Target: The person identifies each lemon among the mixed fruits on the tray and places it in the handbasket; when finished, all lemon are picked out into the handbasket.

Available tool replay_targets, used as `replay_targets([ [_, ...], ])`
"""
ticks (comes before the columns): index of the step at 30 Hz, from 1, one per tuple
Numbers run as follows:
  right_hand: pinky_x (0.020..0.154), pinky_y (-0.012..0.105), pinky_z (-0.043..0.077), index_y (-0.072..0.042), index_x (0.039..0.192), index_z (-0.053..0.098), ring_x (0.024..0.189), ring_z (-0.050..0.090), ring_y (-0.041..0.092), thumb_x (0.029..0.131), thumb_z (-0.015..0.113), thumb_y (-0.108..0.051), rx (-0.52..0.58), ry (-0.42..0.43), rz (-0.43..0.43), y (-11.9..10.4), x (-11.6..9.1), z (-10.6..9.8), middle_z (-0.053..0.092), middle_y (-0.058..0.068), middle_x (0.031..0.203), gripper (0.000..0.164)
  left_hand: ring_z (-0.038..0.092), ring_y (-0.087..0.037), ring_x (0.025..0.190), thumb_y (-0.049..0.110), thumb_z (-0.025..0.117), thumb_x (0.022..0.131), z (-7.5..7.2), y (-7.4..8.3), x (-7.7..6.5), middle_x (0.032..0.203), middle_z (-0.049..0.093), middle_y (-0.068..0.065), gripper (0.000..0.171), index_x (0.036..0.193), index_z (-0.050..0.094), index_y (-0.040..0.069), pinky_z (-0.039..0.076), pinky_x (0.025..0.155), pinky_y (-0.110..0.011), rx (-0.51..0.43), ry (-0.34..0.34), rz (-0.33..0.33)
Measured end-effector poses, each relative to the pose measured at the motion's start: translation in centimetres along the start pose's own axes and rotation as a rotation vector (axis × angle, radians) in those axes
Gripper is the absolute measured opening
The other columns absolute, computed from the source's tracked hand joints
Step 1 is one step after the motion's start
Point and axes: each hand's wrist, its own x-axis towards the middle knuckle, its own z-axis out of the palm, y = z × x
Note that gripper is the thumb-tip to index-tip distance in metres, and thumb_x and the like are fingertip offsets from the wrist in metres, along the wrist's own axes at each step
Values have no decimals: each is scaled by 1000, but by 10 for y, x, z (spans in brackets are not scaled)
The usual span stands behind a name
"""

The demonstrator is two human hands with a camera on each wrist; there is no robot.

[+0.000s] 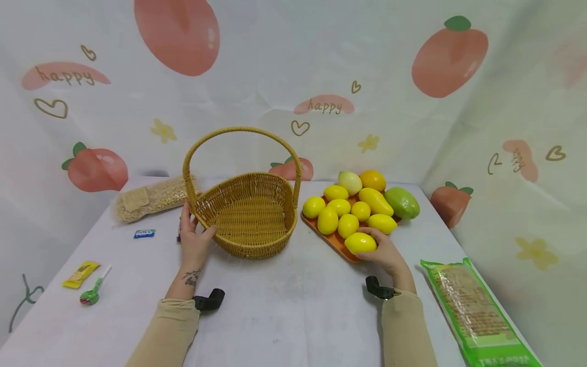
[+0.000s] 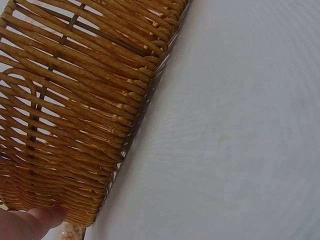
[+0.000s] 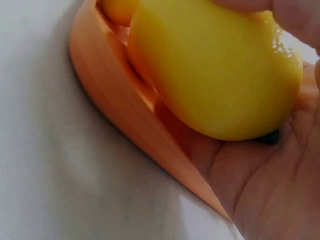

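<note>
A wicker basket [image 1: 249,250] with a tall arched handle stands left of centre in the head view. My left hand [image 1: 194,247] holds its left rim by the handle's base, thumb over the rim and fingers outside. The left wrist view shows the woven side [image 2: 75,100] close up. At the near corner of an orange tray [image 1: 338,246], my right hand [image 1: 387,255] grips a yellow lemon [image 1: 360,243] between thumb and fingers. In the right wrist view the lemon [image 3: 215,70] lies against the palm, just above the tray's wall [image 3: 125,110].
Several more lemons, a yellow mango [image 1: 376,201], an orange fruit [image 1: 372,181] and a green fruit [image 1: 402,203] crowd the tray. A green-edged packet [image 1: 477,306] lies at right. A long clear bag [image 1: 151,200], a lollipop [image 1: 92,293] and small wrapped sweets [image 1: 80,274] lie at left.
</note>
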Motion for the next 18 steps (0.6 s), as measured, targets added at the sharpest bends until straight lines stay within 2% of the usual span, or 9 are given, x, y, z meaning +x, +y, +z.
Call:
replay_targets([
  [6, 106, 51, 24, -4, 131, 45, 121, 33, 30, 71, 76, -8, 125, 40, -50, -13, -5, 1, 39, 17, 138, 67, 22, -33, 136, -12, 51, 80, 0, 2, -1, 151, 13, -6, 89, 150, 7, 19, 43, 78, -6, -10, -6, 3],
  [9, 103, 37, 30, -1, 130, 44, 118, 35, 23, 73, 74, -5, 166, 51, -90, -21, -9, 3, 40, 14, 136, 65, 21, -32, 137, -13, 51, 79, 0, 1, -1, 151, 12, -6, 90, 150, 5, 19, 43, 77, -5, -23, -11, -6],
  [13, 95, 21, 35, -1, 128, 47, 114, 39, 16, 74, 74, -6, 166, 57, -128, -31, -9, 8, 45, 9, 132, 60, 19, -32, 138, -13, 51, 79, -1, 0, 0, 152, 9, -6, 90, 150, 5, 17, 43, 77, -4, -26, -17, -19],
  [15, 95, 23, 36, -1, 126, 49, 114, 39, 18, 73, 75, -6, 154, 46, -152, -37, -8, 12, 46, 10, 131, 59, 19, -32, 138, -13, 51, 80, -1, 1, 0, 152, 9, -6, 89, 150, 4, 16, 42, 77, -4, -15, -19, -22],
  [18, 97, 32, 36, -1, 124, 51, 114, 41, 22, 72, 76, -7, 119, 18, -195, -50, -5, 22, 48, 13, 130, 58, 19, -31, 138, -13, 51, 80, -1, 2, -1, 152, 9, -6, 90, 150, 4, 17, 42, 76, -4, -5, -16, -30],
])
